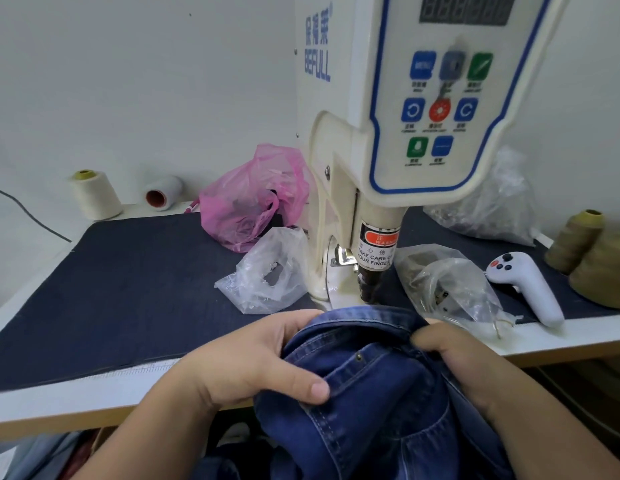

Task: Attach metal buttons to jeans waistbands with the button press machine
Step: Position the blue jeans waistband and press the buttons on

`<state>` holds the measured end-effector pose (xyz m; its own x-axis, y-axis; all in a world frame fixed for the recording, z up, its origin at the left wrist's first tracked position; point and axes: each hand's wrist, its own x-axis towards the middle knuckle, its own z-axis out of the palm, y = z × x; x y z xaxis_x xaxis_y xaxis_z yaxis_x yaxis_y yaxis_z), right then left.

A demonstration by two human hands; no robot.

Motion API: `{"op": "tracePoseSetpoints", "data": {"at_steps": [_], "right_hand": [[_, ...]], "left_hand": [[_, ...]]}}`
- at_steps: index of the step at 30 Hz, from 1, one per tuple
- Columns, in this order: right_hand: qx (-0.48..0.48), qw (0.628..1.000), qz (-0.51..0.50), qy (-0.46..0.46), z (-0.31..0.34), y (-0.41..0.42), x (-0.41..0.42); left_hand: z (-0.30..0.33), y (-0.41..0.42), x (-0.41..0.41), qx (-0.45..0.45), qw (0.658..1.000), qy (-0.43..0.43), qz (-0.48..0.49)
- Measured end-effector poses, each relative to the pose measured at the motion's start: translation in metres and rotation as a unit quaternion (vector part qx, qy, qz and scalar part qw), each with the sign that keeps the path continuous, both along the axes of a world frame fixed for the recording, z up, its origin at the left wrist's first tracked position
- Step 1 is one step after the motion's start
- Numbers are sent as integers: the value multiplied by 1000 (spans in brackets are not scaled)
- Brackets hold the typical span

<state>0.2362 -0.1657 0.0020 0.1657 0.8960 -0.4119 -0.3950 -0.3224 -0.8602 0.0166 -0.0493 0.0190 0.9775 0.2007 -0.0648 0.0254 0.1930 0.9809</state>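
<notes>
White walls back your dark-covered bench (128, 282), where the button press machine (388, 133) stands among plastic bags (267, 271). From your head view, your left hand (253, 362) and right hand (450, 355) both grip the jeans (377, 393) at the bench edge, bunching the waistband (364, 327) just before the punch (370, 278), likely so you can feed its end under the head.

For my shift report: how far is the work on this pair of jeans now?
Done: nothing visible; no button shows on the jeans, only a small rivet. In hand: the left hand and right hand grip the denim at the table edge, in front of the press head. Left: putting the waistband under the press and pressing the button.
</notes>
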Motion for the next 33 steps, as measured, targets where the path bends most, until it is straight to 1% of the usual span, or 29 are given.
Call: {"op": "tracePoseSetpoints", "data": {"at_steps": [2, 5, 7, 10, 12, 15, 16, 17, 18, 19, 20, 21, 22, 24, 26, 27, 30, 33], "right_hand": [[1, 999, 40, 7, 4, -5, 3], [21, 996, 80, 20, 11, -11, 0], [43, 994, 101, 15, 13, -13, -4], [56, 992, 109, 3, 13, -19, -5], [46, 990, 133, 7, 13, -24, -7], [14, 980, 193, 56, 7, -32, -8], [9, 977, 205, 65, 4, -34, -7], [11, 975, 211, 74, 0, -37, -6], [23, 974, 209, 84, -1, -40, -6], [42, 975, 200, 89, -2, -40, -6], [54, 979, 182, 78, -3, -39, -6], [53, 986, 152, 48, -4, -36, -4], [44, 993, 112, 10, -6, -32, -2], [39, 998, 39, -29, -8, -23, 5], [52, 998, -3, -35, -9, -12, 11], [55, 998, -21, -38, -11, -6, 13], [53, 996, -50, -56, -16, 6, 15], [47, 994, -60, -80, -17, 17, 20]], "left_hand": [[3, -3, -1, 3, 999, -22, 33], [11, -3, -2, 47, 992, -61, 98], [15, -4, -3, 41, 989, -80, 116], [11, -8, -6, -43, 990, -87, 103], [4, -11, -8, -83, 990, -87, 73], [-5, -15, -5, -166, 980, -104, 17], [-6, -15, -2, -191, 976, -98, 23], [-6, -16, 2, -206, 975, -75, 47], [-6, -13, 7, -207, 974, -38, 85], [-10, -10, 12, -189, 975, 10, 118], [-11, -4, 18, -151, 977, 63, 140], [-17, 4, 19, -110, 980, 92, 137], [-17, 8, 20, -92, 977, 120, 150], [-13, 14, 30, -79, 967, 149, 189], [-6, 14, 33, -98, 962, 144, 212], [-8, 17, 32, -84, 959, 154, 222], [-10, 27, 34, -61, 952, 170, 249], [-8, 30, 32, -37, 950, 186, 249]]}}
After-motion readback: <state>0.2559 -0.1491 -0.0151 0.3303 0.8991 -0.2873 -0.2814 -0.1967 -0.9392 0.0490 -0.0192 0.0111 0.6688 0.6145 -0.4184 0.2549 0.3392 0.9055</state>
